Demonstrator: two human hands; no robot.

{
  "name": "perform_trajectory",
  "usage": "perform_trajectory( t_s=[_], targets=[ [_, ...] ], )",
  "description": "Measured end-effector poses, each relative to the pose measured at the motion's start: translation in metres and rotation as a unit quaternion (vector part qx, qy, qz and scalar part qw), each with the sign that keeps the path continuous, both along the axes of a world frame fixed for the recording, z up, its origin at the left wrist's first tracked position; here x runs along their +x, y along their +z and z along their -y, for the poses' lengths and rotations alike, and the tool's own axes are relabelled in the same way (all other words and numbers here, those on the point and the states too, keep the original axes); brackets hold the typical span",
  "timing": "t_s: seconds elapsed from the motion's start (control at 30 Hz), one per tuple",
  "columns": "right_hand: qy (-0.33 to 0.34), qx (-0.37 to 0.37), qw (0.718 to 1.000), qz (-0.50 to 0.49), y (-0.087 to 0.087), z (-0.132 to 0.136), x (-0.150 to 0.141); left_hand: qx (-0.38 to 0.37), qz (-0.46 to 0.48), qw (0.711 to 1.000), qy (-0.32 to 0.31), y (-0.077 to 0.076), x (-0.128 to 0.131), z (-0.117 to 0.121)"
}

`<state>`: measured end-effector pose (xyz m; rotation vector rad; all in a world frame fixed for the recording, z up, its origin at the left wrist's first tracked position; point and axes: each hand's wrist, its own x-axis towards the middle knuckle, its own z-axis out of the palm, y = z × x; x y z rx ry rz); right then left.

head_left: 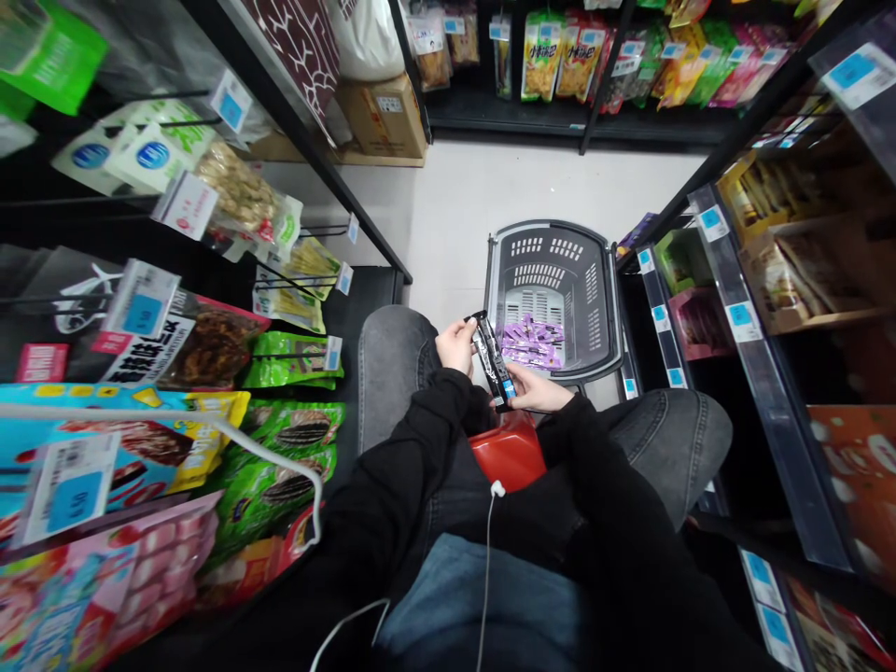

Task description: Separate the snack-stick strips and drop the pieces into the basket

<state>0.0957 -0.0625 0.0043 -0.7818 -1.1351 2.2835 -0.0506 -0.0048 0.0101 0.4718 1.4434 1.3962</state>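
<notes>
Between my hands is a slim black snack packet (493, 362) with white print and a blue patch near its lower end. My left hand (456, 347) pinches its upper left edge, closed. The lower end is gripped by my right hand (540, 390), fingers closed on it. Just beyond them a dark grey shopping basket (608, 280) rests on the floor. Inside it lies a pile of small purple packets (530, 342). A red glossy object (510, 454) shows between my legs, below the packet; what it is I cannot tell.
Hanging snack bags (238, 187) and green seed bags (294, 429) line the left shelf. Shelves with price tags (743, 322) and cartons stand close on the right. A cardboard box (382, 117) sits at the back left. White cables (490, 560) cross my lap and the left side.
</notes>
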Motion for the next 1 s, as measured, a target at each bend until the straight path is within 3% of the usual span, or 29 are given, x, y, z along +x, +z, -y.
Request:
perform_trajectory(
  t_s=[0.2,0.37,0.43,0.53,0.77,0.9,1.0],
  targets=[
    [-0.026,0.019,0.999,0.01,0.004,-0.005,0.007,0.008,0.029,0.999,-0.023,0.005,-0.004,-0.002],
    [-0.08,-0.025,0.994,0.066,0.01,-0.013,0.026,-0.036,0.065,0.968,-0.238,0.015,0.002,0.004],
    [-0.084,-0.029,0.992,0.086,0.009,-0.015,0.031,-0.044,0.049,0.956,-0.287,0.017,0.006,0.007],
    [-0.098,-0.028,0.99,0.096,0.005,-0.017,0.033,-0.046,0.032,0.953,-0.297,0.018,0.01,0.01],
    [-0.155,-0.036,0.979,0.131,0.001,-0.02,0.03,-0.03,0.079,0.963,-0.254,0.02,0.017,0.014],
    [-0.198,-0.052,0.966,0.16,0.002,-0.02,0.027,-0.044,0.074,0.958,-0.274,0.017,0.018,0.014],
    [-0.209,-0.105,0.965,0.12,0.002,-0.02,0.028,-0.046,0.074,0.949,-0.302,0.014,0.017,0.013]
  ],
)
